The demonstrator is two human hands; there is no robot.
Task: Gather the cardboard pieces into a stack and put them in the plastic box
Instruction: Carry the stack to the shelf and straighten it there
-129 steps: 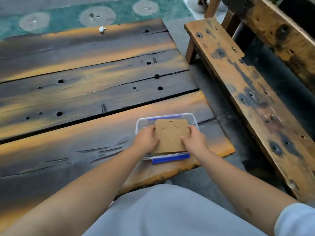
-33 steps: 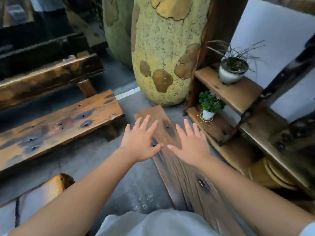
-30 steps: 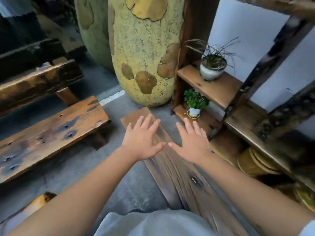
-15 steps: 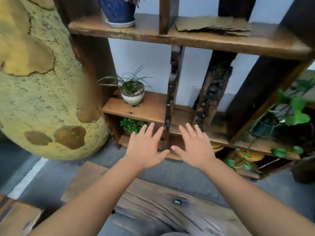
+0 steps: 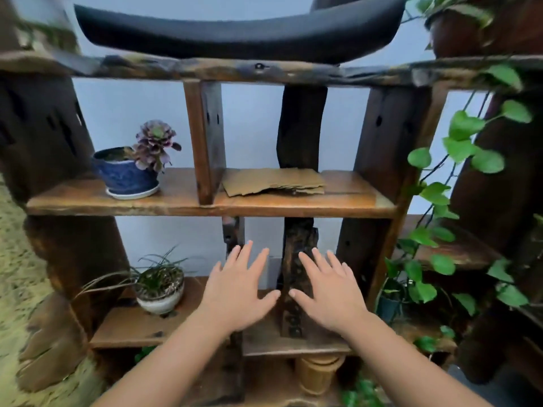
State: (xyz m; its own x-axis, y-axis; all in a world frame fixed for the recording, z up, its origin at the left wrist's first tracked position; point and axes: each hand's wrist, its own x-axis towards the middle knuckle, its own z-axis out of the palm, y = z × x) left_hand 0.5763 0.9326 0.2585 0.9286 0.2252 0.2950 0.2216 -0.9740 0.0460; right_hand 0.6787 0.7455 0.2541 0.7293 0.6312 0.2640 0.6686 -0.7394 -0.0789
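The cardboard pieces (image 5: 273, 181) lie in a loose, uneven pile on the middle board of a wooden shelf (image 5: 188, 205), at about twelve o'clock from the hands and well above them; a blue plant pot (image 5: 126, 176) stands at nine o'clock from the pile, beyond an upright divider. The left hand (image 5: 235, 292) and right hand (image 5: 329, 292) hang side by side in front of the lower bay, palms down, fingers spread, holding nothing; the thumbs nearly meet. The plastic box is not in view. The sheets look thin, light and fairly stiff, with ragged edges at three o'clock, so they would likely slide over one another; a sound hold seems to be both hands at the pile's nine and three o'clock edges, squaring it first, thumbs on top.
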